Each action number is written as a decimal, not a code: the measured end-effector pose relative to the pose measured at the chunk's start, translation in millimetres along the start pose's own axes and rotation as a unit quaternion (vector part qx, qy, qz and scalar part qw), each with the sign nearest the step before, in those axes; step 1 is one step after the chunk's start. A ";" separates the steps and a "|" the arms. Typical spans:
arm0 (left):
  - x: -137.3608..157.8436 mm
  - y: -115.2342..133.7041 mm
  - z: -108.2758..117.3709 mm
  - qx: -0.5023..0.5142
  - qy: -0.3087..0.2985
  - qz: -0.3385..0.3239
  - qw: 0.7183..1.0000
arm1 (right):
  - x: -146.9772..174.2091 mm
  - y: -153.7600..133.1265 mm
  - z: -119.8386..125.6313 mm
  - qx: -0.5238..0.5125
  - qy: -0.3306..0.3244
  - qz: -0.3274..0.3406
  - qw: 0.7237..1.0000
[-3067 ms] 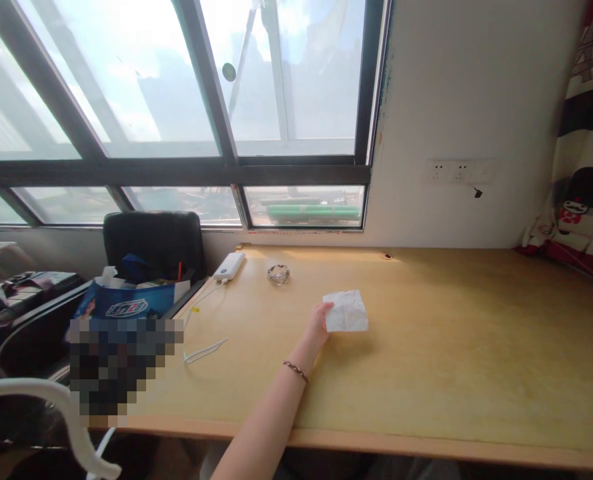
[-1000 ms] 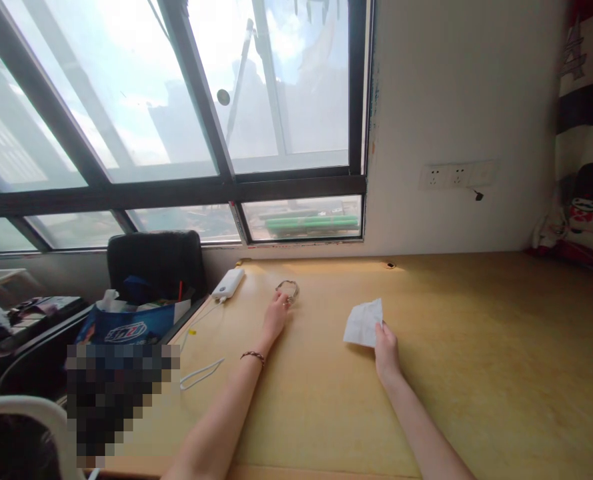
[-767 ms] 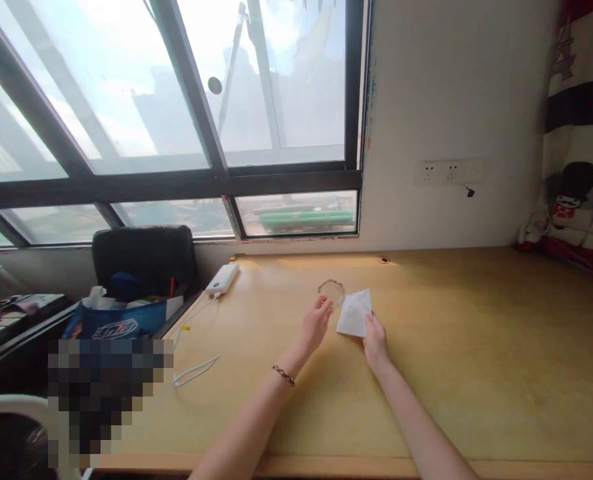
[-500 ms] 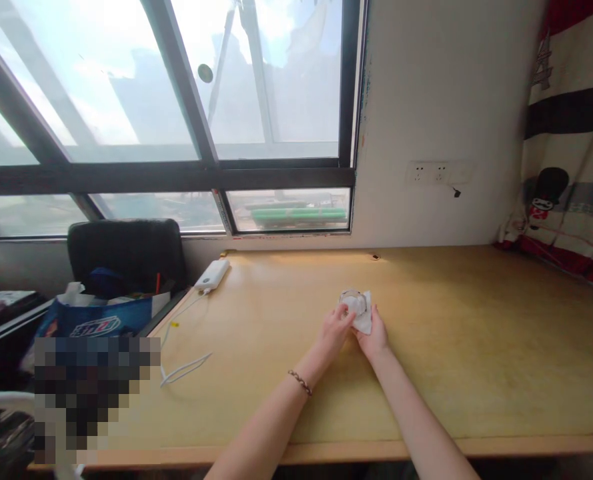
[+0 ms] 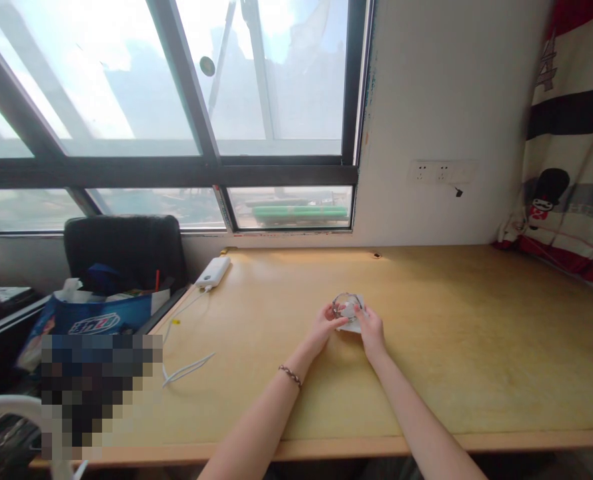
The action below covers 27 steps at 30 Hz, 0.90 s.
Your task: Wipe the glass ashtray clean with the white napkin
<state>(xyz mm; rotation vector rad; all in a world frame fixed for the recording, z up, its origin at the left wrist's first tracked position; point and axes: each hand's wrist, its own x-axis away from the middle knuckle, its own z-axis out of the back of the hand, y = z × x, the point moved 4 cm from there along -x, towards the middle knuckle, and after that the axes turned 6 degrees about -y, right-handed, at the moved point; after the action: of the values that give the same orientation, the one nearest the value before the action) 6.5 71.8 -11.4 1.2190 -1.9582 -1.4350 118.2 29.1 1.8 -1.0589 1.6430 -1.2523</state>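
Observation:
Above the middle of the table, both my hands hold a small round see-through object (image 5: 347,297) that looks like a glass, with a thin dark rim. My left hand (image 5: 326,325) closes on its left side, thumb laid across the front. A white tissue (image 5: 352,327) lies against and under it, with a white part showing through the middle. My right hand (image 5: 373,329) grips the tissue at the right, its thumb pressing it to the rim. Some fingertips are hidden behind the object.
The wooden table (image 5: 451,347) stretches wide under my arms. A white power bank (image 5: 213,273) sits at its left edge, with a white cable (image 5: 189,367) trailing forward. Left of the table, a blue bag (image 5: 96,320) rests before a black chair (image 5: 123,247).
My left hand has shifted from the front of the round object to its left side. My right hand has turned, its thumb now over the tissue, and the object's rim shows more.

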 end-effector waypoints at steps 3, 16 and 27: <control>2.7 1.2 1.8 0.032 0.031 -0.015 0.999 | -1.7 -2.4 5.0 0.065 0.026 0.031 0.997; 4.3 7.2 16.2 0.038 0.187 -0.072 0.979 | -7.0 27.6 5.2 -0.180 0.033 -0.115 0.976; 8.3 8.0 -0.7 -0.071 0.119 -0.139 0.981 | -0.4 26.3 -2.4 -0.207 -0.031 -0.152 0.966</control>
<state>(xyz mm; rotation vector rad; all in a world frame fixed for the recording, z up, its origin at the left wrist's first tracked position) -0.6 65.2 -5.1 1.5649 -1.5467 -1.4516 112.2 34.4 -23.3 -1.6419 1.7839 -1.0688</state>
